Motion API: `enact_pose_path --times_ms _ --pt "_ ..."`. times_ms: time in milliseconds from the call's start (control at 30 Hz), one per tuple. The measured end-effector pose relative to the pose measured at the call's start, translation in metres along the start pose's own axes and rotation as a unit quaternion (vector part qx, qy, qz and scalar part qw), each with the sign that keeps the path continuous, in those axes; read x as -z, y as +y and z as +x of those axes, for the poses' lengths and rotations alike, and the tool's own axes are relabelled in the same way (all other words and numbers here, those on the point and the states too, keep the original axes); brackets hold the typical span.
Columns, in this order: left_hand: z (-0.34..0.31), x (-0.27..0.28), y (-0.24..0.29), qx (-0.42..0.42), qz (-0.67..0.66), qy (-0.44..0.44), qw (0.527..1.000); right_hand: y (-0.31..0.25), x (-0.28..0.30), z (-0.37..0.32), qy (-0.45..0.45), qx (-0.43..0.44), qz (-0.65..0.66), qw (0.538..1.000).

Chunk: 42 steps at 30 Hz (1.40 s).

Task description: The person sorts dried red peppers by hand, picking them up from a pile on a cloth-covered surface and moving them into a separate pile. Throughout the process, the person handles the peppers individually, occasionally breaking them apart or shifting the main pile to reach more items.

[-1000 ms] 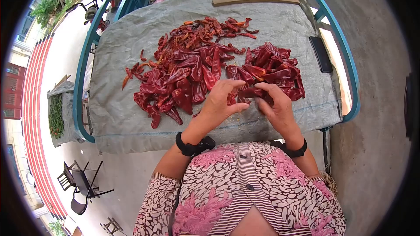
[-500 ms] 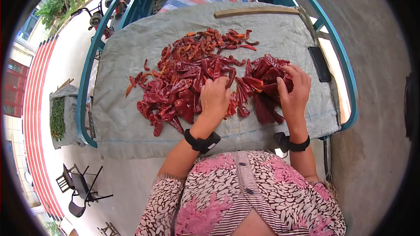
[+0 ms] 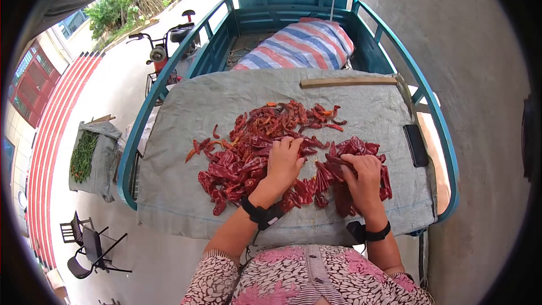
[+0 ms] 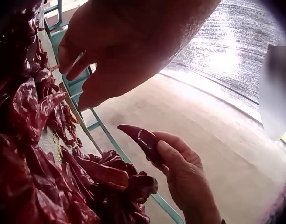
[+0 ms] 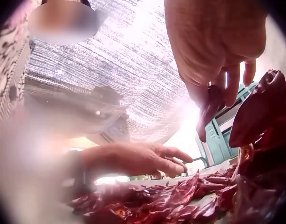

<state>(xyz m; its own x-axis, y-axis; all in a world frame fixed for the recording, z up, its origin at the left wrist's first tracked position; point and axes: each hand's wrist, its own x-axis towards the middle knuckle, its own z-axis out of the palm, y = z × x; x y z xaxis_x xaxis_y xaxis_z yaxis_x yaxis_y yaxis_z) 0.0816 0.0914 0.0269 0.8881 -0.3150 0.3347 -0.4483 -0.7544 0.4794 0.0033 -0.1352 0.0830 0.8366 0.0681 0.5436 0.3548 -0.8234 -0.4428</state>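
Observation:
My left hand (image 3: 284,164) hovers low over the large left pile of dried red chili peppers (image 3: 234,172), overlapping its right side in the head view. Its fingers are loosely extended with nothing between them, as the left hand (image 5: 133,161) in the right wrist view also shows. Over the smaller right heap of peppers (image 3: 357,146) is my right hand (image 3: 364,181). Between thumb and fingers it pinches one dark red chili pepper (image 4: 140,140), whose narrow tip sticks out free. Other peppers (image 5: 261,112) lie close below the right hand.
A grey woven sheet (image 3: 175,135) lies under the peppers, between teal cart rails (image 3: 435,118). A black phone (image 3: 415,146) lies at right and a wooden strip (image 3: 348,82) along the back. Behind stands a striped sack (image 3: 305,45). Folding chairs (image 3: 93,245) stand on the ground at left.
The hands, together around a pepper a second ago, moved apart, left hand to the left pile, right hand to the right heap. The right hand now pinches a pepper. The head view has tilted up.

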Motion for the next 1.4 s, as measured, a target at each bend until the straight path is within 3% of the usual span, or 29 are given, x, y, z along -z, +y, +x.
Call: enact_pose_path --times_ms 100,267,300,500,700,800,833,967,1067,1100,1267,1300,1400 --pt "0.021 -0.017 -0.007 -0.019 0.085 -0.037 0.995 0.013 0.003 0.005 0.037 -0.013 -0.087 0.995" --pt "0.048 -0.048 -0.024 -0.019 0.139 -0.127 0.982 0.010 0.005 0.001 0.072 -0.065 -0.036 0.995" --pt "0.047 -0.045 -0.021 -0.050 0.126 -0.085 0.987 0.006 0.006 -0.001 0.063 -0.068 -0.020 0.995" --pt "0.046 -0.042 -0.026 -0.088 0.065 -0.061 0.992 -0.004 0.000 -0.011 0.052 -0.034 -0.016 0.998" --pt "0.038 -0.022 -0.023 -0.120 -0.047 0.022 0.991 -0.015 -0.021 -0.009 0.017 0.009 0.003 1.000" --pt "0.032 -0.005 -0.011 -0.056 -0.106 0.070 0.990 -0.026 -0.033 -0.005 0.008 -0.049 0.109 0.993" --pt "0.028 0.004 -0.007 -0.037 -0.127 0.064 0.989 -0.028 -0.038 -0.005 -0.009 -0.108 0.171 0.979" --pt "0.008 0.024 0.007 -0.006 -0.200 0.107 0.974 -0.042 -0.064 -0.002 -0.003 -0.163 0.248 0.955" --pt "-0.009 0.024 0.008 0.043 -0.350 0.089 0.931 -0.057 -0.064 -0.001 -0.096 -0.240 0.345 0.902" --pt "-0.015 0.029 0.011 0.058 -0.374 0.102 0.920 -0.059 -0.074 -0.003 -0.044 -0.167 0.334 0.927" --pt "-0.036 0.035 0.001 0.166 -0.510 0.093 0.839 -0.070 -0.082 -0.016 -0.027 -0.216 0.345 0.913" --pt "-0.039 0.032 -0.003 0.180 -0.541 0.097 0.816 -0.072 -0.081 -0.017 -0.016 -0.221 0.336 0.916" --pt "-0.044 0.037 -0.002 0.231 -0.681 0.108 0.686 -0.067 -0.076 -0.016 -0.015 -0.243 0.311 0.919"
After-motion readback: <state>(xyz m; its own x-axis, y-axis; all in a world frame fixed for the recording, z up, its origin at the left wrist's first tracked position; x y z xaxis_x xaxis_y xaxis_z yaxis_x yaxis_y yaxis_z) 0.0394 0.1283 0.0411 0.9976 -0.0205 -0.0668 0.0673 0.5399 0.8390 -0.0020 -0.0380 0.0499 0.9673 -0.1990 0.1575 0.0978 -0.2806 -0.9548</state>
